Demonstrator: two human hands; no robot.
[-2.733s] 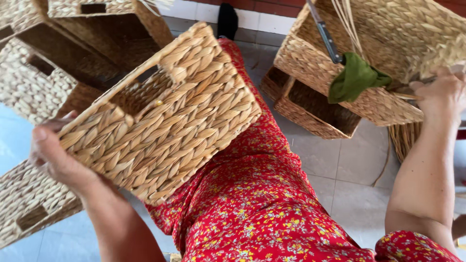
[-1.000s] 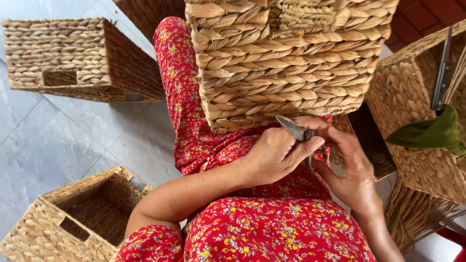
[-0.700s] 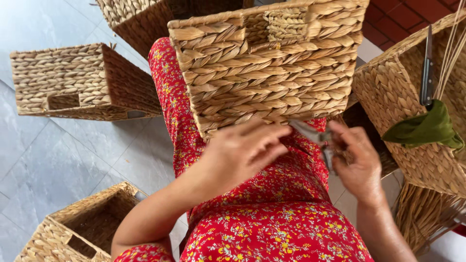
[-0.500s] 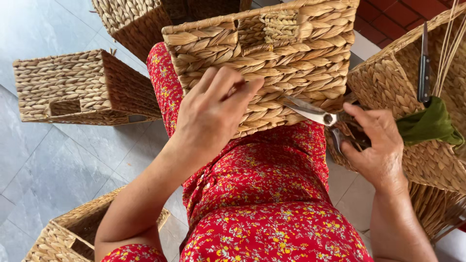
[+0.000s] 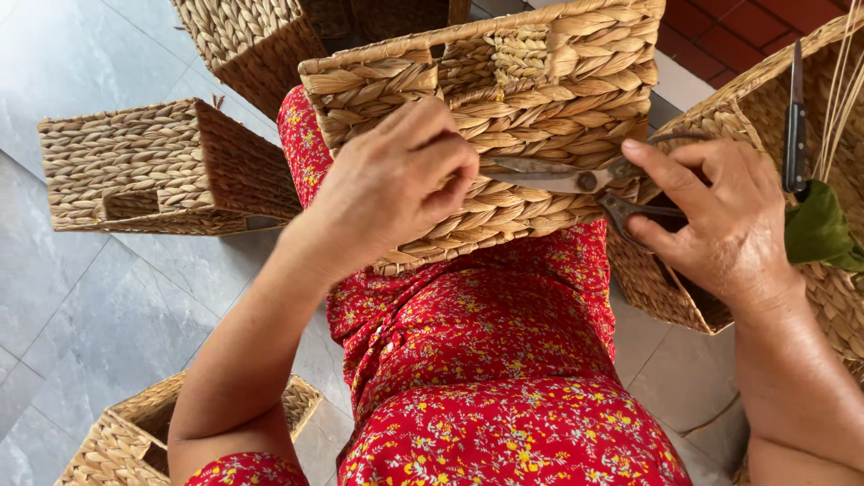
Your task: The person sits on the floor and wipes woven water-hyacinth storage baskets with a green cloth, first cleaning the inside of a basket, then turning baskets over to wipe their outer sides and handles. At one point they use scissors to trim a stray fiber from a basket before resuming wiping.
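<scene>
A woven basket (image 5: 504, 117) lay on its side across the person's lap, on the red flowered dress (image 5: 486, 378), its long axis running left to right and its open mouth turned away from the wearer toward the top of the view. Its near wall faced the head camera, and its lower edge sat on the thigh.

The left hand (image 5: 396, 180) rested on that wall, fingers curled and pinching at the weave near the middle. The right hand (image 5: 720, 225) was closed around the handles of a pair of scissors (image 5: 576, 175); the blades lay nearly level, pointing left toward the left hand, flat against the basket's side.

Room was tight on the right: a large basket (image 5: 837, 297) stood just beside the right hand, holding a dark-handled knife (image 5: 796, 126), a green cloth (image 5: 819, 229) and thin reeds (image 5: 841, 72). On the left, grey floor tiles (image 5: 81, 306) lay open between the lap and a second basket on its side (image 5: 144, 171). Another basket (image 5: 252, 40) stood beyond the knees, and one more (image 5: 117, 441) sat by the left elbow at the lower edge.
</scene>
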